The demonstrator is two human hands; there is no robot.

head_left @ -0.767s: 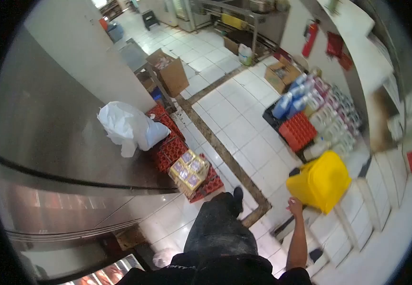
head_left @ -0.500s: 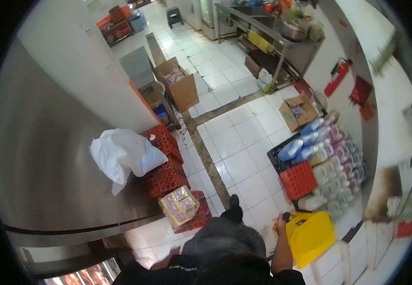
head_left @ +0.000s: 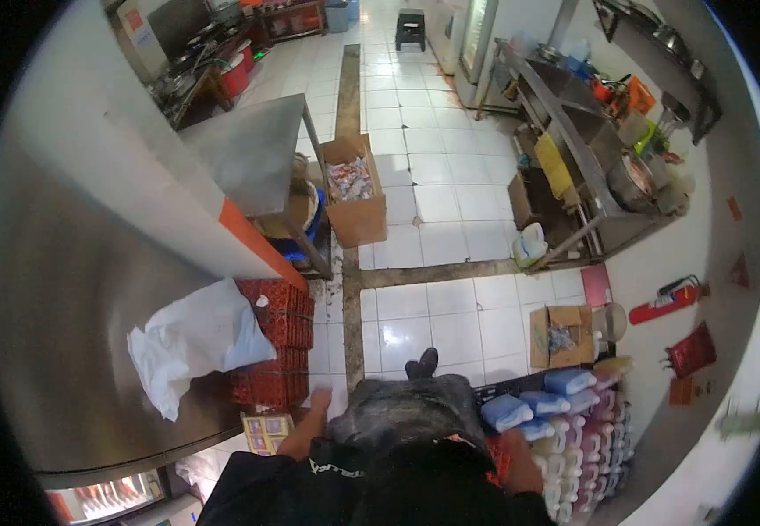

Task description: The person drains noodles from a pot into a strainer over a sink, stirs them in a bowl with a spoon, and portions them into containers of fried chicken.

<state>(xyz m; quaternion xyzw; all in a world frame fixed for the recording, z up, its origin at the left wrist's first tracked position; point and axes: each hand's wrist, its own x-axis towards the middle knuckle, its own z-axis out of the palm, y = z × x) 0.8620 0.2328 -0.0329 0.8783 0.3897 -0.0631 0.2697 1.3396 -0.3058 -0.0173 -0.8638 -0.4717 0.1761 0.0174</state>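
My left hand (head_left: 319, 401) hangs low beside my dark-clothed legs (head_left: 406, 412). It is near the stacked red plastic crates (head_left: 268, 377) and a carton with a yellow patterned top (head_left: 266, 430). The hand is small and smeared, and its fingers do not show clearly. My right hand (head_left: 511, 443) swings at my other side, in front of rows of plastic jugs with blue, purple and clear liquid (head_left: 564, 399). It is blurred too, and I cannot make out anything in it. One dark shoe (head_left: 422, 362) shows ahead on the tiles.
A white plastic bag (head_left: 200, 337) lies on the steel surface at left. Ahead stand an open cardboard box (head_left: 358, 219) beside a steel table (head_left: 253, 145), and a sink counter (head_left: 573, 131) at right. A smaller box (head_left: 538, 337) and a fire extinguisher (head_left: 665, 304) are nearer.
I have moved forward and the view has turned, so the crates and jugs sit closer to me. The yellow object near my right hand has left the view.
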